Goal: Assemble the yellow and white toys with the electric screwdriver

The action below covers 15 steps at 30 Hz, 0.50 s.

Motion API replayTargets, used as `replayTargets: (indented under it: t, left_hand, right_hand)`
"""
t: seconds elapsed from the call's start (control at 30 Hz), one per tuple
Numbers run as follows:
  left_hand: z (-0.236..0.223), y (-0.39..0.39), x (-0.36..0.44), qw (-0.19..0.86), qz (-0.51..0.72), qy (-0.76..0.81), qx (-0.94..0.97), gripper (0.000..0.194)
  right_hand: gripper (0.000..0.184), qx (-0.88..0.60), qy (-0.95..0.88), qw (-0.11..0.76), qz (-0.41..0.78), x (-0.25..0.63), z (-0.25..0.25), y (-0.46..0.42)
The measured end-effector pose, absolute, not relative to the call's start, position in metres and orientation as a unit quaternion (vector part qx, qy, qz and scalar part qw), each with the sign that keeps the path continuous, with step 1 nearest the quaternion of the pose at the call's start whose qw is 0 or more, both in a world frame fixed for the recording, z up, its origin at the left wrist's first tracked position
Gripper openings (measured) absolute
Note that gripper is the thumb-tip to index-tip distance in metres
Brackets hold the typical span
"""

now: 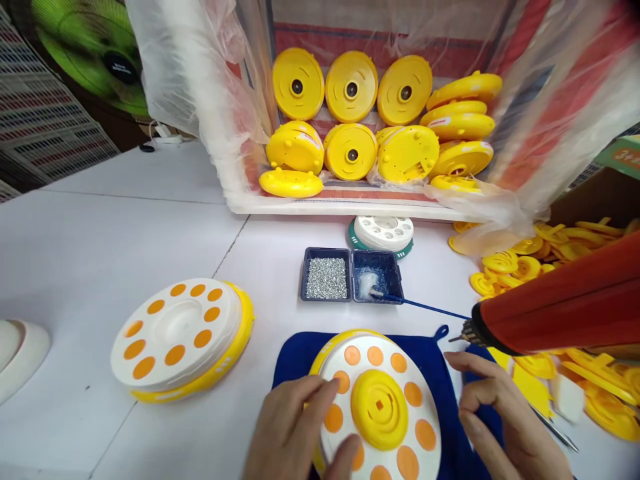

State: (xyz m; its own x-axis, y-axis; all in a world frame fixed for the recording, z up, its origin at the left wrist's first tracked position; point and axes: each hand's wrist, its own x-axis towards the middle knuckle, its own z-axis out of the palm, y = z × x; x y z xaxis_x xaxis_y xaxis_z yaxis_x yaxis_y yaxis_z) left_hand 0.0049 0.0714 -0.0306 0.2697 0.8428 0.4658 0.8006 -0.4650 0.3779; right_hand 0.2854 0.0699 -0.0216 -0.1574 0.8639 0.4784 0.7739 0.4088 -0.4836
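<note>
My left hand [303, 427] grips the left side of a round white-and-yellow plastic toy body [367, 430], its fingers and thumb lying over the face. This body has orange dots in a ring and a yellow knob [380, 408] with a small square hole at its centre. It rests on a dark blue cloth [295, 357]. My right hand [505, 413] hovers at the right of the body, fingers bent and apart, nothing visible in them. Just above it hangs a red electric screwdriver [560, 300], its bit pointing left.
A similar toy body [180, 333] lies to the left. Ahead are a box of small screws [327, 277], a box of white grease [370, 280] with a blue-handled brush [435, 307], and a green-and-white round piece [383, 233]. A plastic-lined crate [350, 215] holds yellow discs; yellow parts [600, 393] crowd the right.
</note>
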Motion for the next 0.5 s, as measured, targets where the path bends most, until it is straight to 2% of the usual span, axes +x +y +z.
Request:
replayTargets:
  t: [0.1, 0.17, 0.33, 0.5]
  left_hand:
    - [-0.016, 0.091, 0.036, 0.021, 0.306, 0.458, 0.834, 0.055]
    - [-0.015, 0.099, 0.047, 0.022, 0.269, 0.445, 0.854, 0.061]
    - [-0.018, 0.102, 0.047, 0.062, 0.188, 0.427, 0.882, 0.054]
    - [-0.002, 0.104, 0.045, 0.151, 0.157, 0.428, 0.877, 0.046]
  right_hand:
    - [0.013, -0.563, -0.739, 0.364, 0.062, 0.304, -0.037, 0.061]
    - [0.01, -0.576, -0.733, 0.356, 0.065, 0.314, -0.048, 0.055]
    - [0.01, -0.602, -0.714, 0.353, 0.06, 0.328, -0.066, 0.045]
    - [0.012, -0.607, -0.701, 0.364, 0.084, 0.326, -0.069, 0.05]
